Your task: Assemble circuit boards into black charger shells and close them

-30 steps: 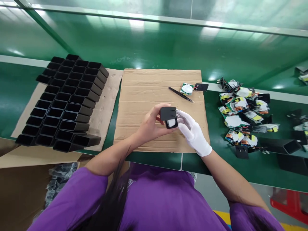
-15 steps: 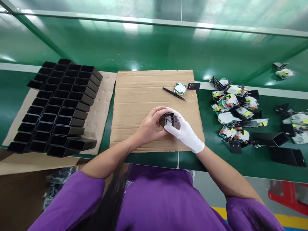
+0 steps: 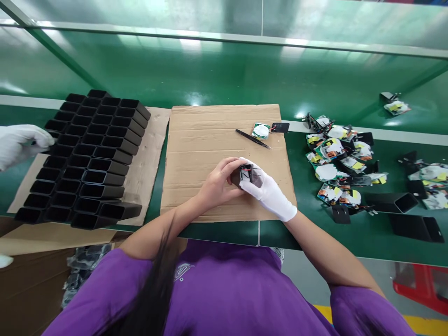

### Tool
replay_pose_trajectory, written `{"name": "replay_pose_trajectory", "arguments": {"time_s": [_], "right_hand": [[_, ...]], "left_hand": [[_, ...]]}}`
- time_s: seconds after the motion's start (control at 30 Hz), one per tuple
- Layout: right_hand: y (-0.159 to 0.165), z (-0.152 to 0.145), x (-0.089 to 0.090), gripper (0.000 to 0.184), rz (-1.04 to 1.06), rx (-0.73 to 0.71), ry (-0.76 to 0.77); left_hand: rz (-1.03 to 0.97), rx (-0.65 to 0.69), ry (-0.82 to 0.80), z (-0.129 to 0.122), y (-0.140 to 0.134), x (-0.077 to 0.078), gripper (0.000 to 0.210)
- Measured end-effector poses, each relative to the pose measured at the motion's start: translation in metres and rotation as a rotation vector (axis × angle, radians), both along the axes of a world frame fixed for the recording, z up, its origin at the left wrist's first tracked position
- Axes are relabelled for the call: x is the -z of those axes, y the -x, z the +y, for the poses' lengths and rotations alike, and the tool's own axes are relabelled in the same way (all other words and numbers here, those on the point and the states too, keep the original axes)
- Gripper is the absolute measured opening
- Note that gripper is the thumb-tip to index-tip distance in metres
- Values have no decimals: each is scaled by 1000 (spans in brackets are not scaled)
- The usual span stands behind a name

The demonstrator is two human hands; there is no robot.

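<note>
Both hands meet around one black plastic housing (image 3: 246, 173) over the cardboard sheet (image 3: 196, 140). Bare fingers of my left hand (image 3: 220, 184) wrap its left side, while my right hand (image 3: 268, 192), in a white glove, grips the right side. The housing's open end faces up, with red and black wires inside it. Thin metal prongs stick out on the right; the rest is hidden by my fingers. Behind my hands, black tweezers (image 3: 252, 138) lie on the cardboard beside a circuit board (image 3: 261, 130) with white filler, wired to a black end cap (image 3: 280, 127).
Rows of empty black housings (image 3: 100, 177) stand at left on another cardboard sheet (image 3: 158, 140). A co-worker's white-gloved hand (image 3: 21, 144) touches their left edge. At right lie piled circuit boards (image 3: 332, 149) and two loose housings (image 3: 392, 201). A cardboard box (image 3: 35, 284) sits lower left.
A co-worker's gloved hand has come in from the left to the rows of housings. My hands keep their hold on the housing with hardly any movement. The view has shifted slightly.
</note>
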State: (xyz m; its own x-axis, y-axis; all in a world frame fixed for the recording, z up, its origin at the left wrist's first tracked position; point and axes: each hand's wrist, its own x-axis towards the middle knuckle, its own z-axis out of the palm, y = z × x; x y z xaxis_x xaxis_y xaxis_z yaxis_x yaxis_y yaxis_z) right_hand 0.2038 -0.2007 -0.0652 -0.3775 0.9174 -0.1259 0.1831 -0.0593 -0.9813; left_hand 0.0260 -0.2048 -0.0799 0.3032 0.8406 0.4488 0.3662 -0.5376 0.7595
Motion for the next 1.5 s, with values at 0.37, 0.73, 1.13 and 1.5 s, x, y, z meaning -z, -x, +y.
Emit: {"name": "replay_pose_trajectory", "arguments": {"time_s": [0.37,0.73,1.13,1.5], "right_hand": [[-10,4,-8,51,24,291,-72],[-12,2,-6,64,-98,-66,-467],[-3,4,-7,64,-316,29,-610],[50,212,-49,57,-646,331,-317]], "left_hand": [[-58,-76,61,1,0,-4,56],[-154,54,169,2,6,-2,58],[-221,138,202,3,8,0,85],[-197,-172,219,21,16,11,61]]}}
